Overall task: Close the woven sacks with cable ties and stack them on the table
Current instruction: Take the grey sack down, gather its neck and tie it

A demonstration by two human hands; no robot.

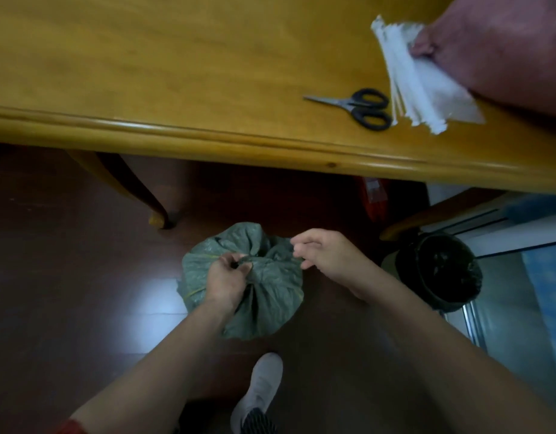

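Dark floor; left hand, right hand on green sack

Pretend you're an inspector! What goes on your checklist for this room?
Surface: wooden table, no sacks stacked on it; dark shiny floor.
Job's things: green sack on the floor, mouth bunched, no tie on it seen; white cable ties on the table.
Clutter: black-handled scissors beside the ties.
Hands: left hand grips the bunched mouth; right hand pinches the sack's edge.
Cables: nothing seen.
Surroundings: another person's hand on the ties; black-lined bin; white shoe.
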